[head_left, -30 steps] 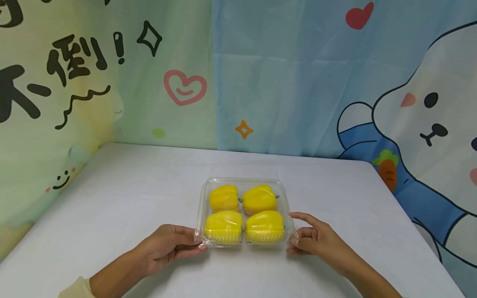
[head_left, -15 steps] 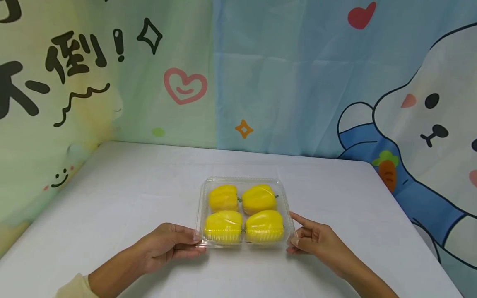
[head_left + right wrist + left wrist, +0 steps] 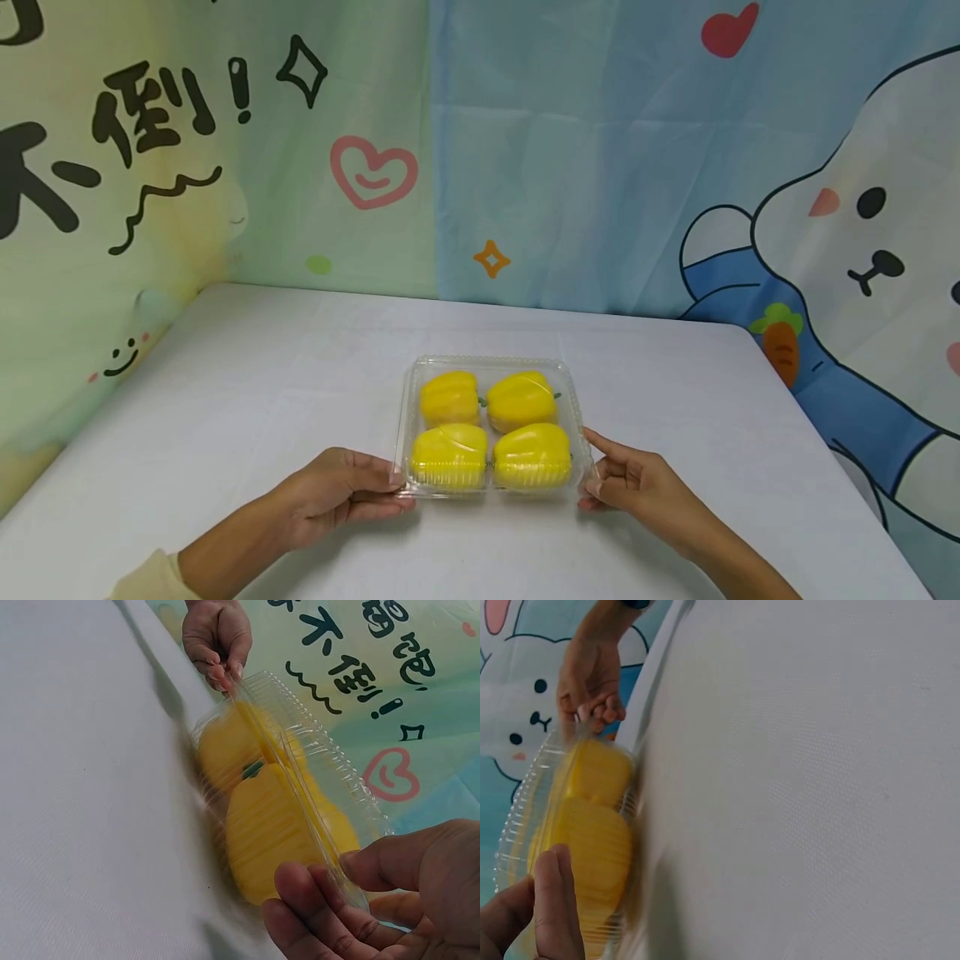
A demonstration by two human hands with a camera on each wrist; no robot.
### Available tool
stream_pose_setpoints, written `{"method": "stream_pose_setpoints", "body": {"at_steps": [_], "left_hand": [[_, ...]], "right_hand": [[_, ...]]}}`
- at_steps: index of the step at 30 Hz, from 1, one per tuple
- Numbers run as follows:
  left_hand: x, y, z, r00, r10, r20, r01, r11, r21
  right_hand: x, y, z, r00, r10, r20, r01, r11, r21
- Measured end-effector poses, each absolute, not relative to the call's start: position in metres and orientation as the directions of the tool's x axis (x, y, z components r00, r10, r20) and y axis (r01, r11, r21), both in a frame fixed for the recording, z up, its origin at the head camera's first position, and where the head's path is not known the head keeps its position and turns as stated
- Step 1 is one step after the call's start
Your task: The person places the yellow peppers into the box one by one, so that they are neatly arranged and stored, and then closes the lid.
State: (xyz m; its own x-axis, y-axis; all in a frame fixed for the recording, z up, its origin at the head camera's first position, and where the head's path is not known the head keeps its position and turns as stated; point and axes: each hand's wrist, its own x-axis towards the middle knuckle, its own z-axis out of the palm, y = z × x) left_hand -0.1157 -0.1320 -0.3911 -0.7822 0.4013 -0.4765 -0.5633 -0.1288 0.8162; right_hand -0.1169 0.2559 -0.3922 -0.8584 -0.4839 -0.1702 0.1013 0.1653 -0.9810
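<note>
A clear plastic clamshell box (image 3: pixel 491 362) with several yellow bell peppers (image 3: pixel 532 456) inside lies centrally in the head view, its lid down over them. My left hand (image 3: pixel 337 497) pinches the box's near left corner between thumb and fingers. At the near right corner, my right hand (image 3: pixel 637 483) grips the rim, with the index finger stretched along the side. The right wrist view shows the right thumb (image 3: pixel 397 859) and fingers on the box's edge. Whether the box's underside touches the table cannot be told.
A white-covered table (image 3: pixel 300 358) spreads around the box. Behind it and at both sides hang printed cloths (image 3: pixel 570 183) with a cartoon bear, hearts and lettering. Shadows of the hands fall on the table.
Hands, box and peppers hold almost the same position throughout. The view has shifted very slightly.
</note>
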Motion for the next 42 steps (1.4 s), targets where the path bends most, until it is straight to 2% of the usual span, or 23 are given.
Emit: {"method": "stream_pose_setpoints", "body": {"at_steps": [12,35,42], "left_hand": [[-0.118,-0.13,-0.393,-0.811,0.35,-0.468,-0.53,-0.103,0.842],[-0.115,-0.132,-0.4,-0.812,0.394,-0.43,-0.522,-0.161,0.838],[-0.116,-0.135,-0.402,-0.817,0.419,-0.396,-0.49,-0.144,0.86]], "right_hand": [[-0.116,0.247,-0.393,-0.875,-0.445,-0.189,0.064,0.28,-0.958],[-0.123,0.258,-0.395,-0.853,-0.478,-0.208,0.096,0.247,-0.964],[-0.125,0.26,-0.392,-0.834,-0.487,-0.259,0.128,0.287,-0.949]]}}
